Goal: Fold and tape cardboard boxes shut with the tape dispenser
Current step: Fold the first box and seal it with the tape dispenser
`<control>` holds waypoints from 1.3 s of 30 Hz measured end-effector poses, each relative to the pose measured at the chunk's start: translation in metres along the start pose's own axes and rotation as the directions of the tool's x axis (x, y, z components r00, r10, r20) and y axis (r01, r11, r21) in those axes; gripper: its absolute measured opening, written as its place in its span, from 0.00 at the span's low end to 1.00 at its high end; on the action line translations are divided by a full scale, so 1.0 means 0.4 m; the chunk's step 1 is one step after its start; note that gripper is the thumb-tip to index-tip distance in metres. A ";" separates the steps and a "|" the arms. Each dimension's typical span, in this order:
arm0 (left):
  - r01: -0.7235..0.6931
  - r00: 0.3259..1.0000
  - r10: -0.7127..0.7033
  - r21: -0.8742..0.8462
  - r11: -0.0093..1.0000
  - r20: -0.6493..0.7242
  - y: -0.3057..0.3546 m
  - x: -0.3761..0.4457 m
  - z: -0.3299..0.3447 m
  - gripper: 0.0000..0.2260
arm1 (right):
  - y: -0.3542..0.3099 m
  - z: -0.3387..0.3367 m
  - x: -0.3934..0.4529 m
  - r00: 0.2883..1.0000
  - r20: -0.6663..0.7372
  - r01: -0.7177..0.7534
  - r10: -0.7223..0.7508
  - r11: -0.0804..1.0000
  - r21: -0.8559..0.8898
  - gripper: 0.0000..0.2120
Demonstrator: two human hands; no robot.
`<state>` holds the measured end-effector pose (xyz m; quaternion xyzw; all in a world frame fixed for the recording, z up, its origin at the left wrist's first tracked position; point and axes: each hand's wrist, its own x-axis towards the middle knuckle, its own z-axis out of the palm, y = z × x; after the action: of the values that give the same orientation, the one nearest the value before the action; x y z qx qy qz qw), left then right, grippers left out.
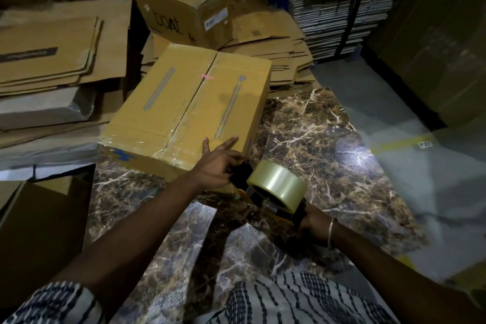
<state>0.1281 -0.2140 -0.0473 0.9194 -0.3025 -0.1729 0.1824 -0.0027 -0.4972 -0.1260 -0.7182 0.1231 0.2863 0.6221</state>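
Nearest us, our right hand [309, 221] is gripping the tape dispenser [273, 192] by its handle above the marble table [328, 139]. Our left hand [218, 163] is reaching to the dispenser's front, some fingers spread onto the cardboard box [189, 108], others seemingly pinching there. We are risking the tape tearing crookedly and lifting off the box's near edge.

Two closed cardboard boxes: one [189, 108] at the table's [328, 139] far left corner, one [184, 5] behind it. One tape dispenser [273, 192]. Two hands, left [218, 163], right [313, 223].
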 end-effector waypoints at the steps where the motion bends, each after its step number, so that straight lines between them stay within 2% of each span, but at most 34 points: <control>1: 0.004 1.000 -0.004 0.001 1.000 -0.008 -0.008 0.002 0.007 0.07 | -0.001 0.003 0.002 1.000 -0.001 0.012 -0.012 1.000 -0.022 0.34; 3: 0.011 1.000 -0.011 -0.002 1.000 -0.021 -0.012 0.005 0.011 0.07 | -0.004 0.009 0.002 0.999 0.000 0.045 -0.045 0.998 -0.040 0.33; 8: 0.006 0.999 -0.008 -0.062 0.998 -0.035 -0.009 0.005 0.000 0.07 | -0.006 0.015 0.015 1.000 -0.024 0.015 -0.017 0.997 -0.070 0.35; 12: 0.005 0.999 -0.009 -0.074 0.997 -0.048 0.001 0.003 -0.004 0.08 | 0.090 -0.005 0.067 0.993 0.023 0.118 -0.116 0.990 -0.072 0.33; 15: 0.000 0.998 -0.002 -0.028 1.000 -0.057 0.011 0.002 -0.004 0.07 | -0.005 0.008 0.005 0.997 -0.007 0.070 -0.071 0.990 -0.122 0.30; 17: -0.020 0.998 0.019 -0.003 1.000 -0.055 0.004 0.003 0.000 0.07 | -0.026 0.009 -0.008 0.998 0.022 0.055 -0.052 0.991 -0.119 0.27; 22: -0.033 0.997 0.030 -0.031 0.999 -0.065 -0.019 0.007 0.006 0.08 | -0.063 0.028 -0.020 0.998 0.047 0.054 -0.052 0.998 -0.045 0.27; 25: -0.034 0.995 0.028 -0.061 0.998 -0.095 -0.016 0.010 0.008 0.11 | -0.082 0.027 -0.028 0.995 0.054 0.087 -0.082 0.991 -0.097 0.26; 28: -0.061 0.991 0.048 -0.098 0.993 -0.127 -0.014 0.008 0.013 0.08 | -0.080 0.025 -0.028 0.988 0.076 0.140 -0.131 0.981 -0.131 0.26; 30: -0.081 0.987 0.063 -0.122 0.989 -0.150 -0.019 0.007 0.020 0.06 | -0.078 0.026 -0.023 0.991 0.052 0.127 -0.125 0.991 -0.042 0.27; 32: -0.078 0.983 0.051 -0.148 0.986 -0.175 -0.021 0.008 0.023 0.05 | -0.080 0.023 -0.022 0.992 0.070 0.103 -0.105 0.994 0.039 0.32; 34: -0.058 0.981 0.028 -0.149 0.987 -0.191 -0.024 0.011 0.027 0.04 | -0.072 0.020 -0.017 0.990 0.059 0.129 -0.129 0.992 -0.004 0.32; 36: -0.019 0.982 -0.009 -0.149 0.989 -0.187 -0.012 0.016 0.027 0.09 | -0.047 0.010 -0.009 0.986 0.040 0.164 -0.161 0.984 -0.072 0.27; 39: 0.007 0.982 -0.049 -0.227 0.974 -0.184 -0.001 0.016 0.022 0.11 | -0.009 0.000 0.003 0.985 0.033 0.174 -0.171 0.969 -0.177 0.27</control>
<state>0.1294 -0.2197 -0.0565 0.9092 -0.2493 -0.1208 0.3108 0.0002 -0.4964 -0.1239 -0.7769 0.0286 0.2471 0.5784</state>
